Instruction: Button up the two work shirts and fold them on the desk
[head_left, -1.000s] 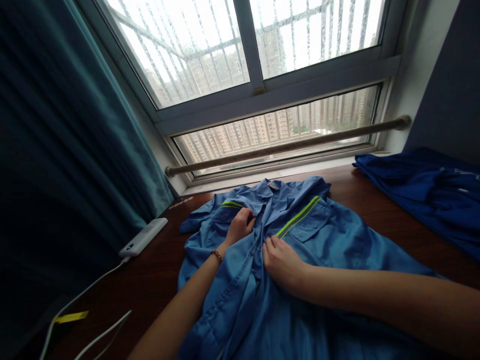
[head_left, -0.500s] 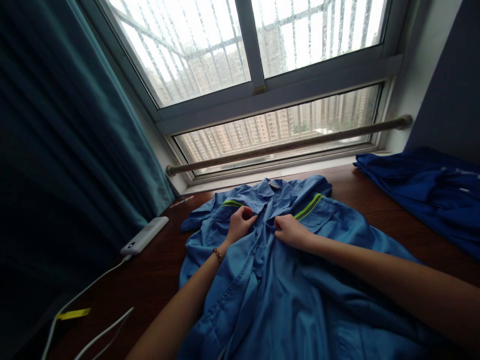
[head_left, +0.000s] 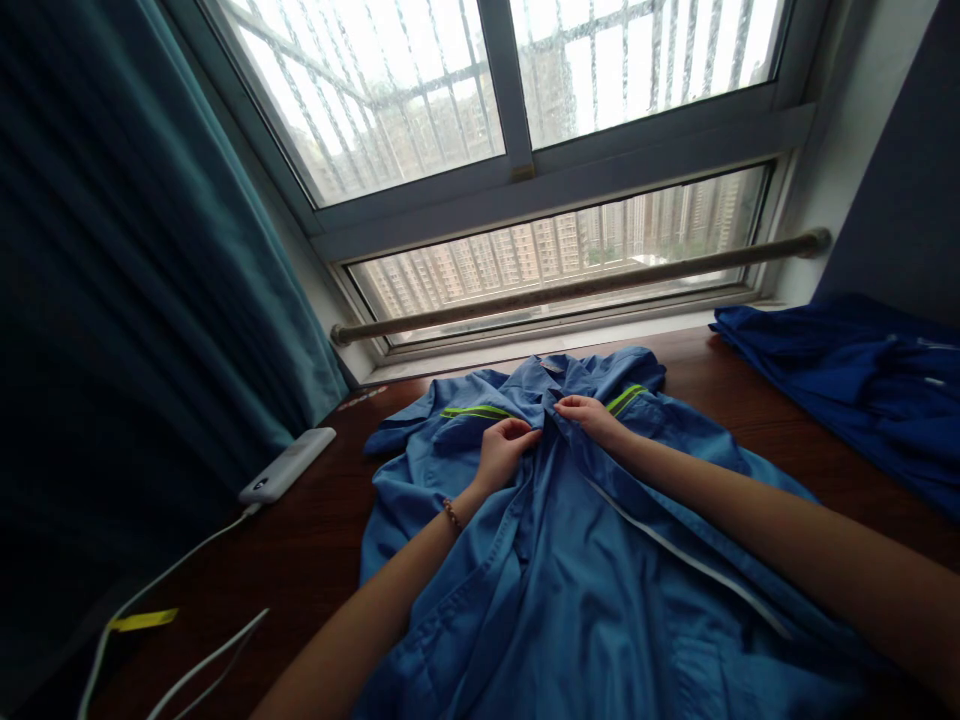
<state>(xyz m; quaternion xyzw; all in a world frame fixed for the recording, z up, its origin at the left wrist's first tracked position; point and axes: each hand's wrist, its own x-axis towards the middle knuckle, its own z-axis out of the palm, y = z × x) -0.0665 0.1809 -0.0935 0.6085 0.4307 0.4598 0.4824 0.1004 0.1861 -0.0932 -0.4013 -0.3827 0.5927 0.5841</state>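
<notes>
A blue work jacket [head_left: 600, 560] with yellow-green stripes across the chest lies spread out, its collar toward the window. My left hand [head_left: 504, 452] pinches one front edge of it, thumb and fingers together, just below the collar. Close by on the right, my right hand [head_left: 589, 415] grips the other front edge and lifts it a little. A pale strip [head_left: 690, 560] shows along the raised right front panel. A beaded bracelet is on my left wrist.
The jacket lies on a dark reddish wooden surface [head_left: 300, 570]. At left are a white power bank [head_left: 289, 466] with a white cable and a teal curtain [head_left: 247, 300]. Darker blue folded clothing [head_left: 862, 380] lies at right. A metal rail [head_left: 585, 290] crosses before the window.
My right hand has moved up toward the collar, raising the right front panel so its pale strip shows. My left hand has shifted right, nearer the middle opening.
</notes>
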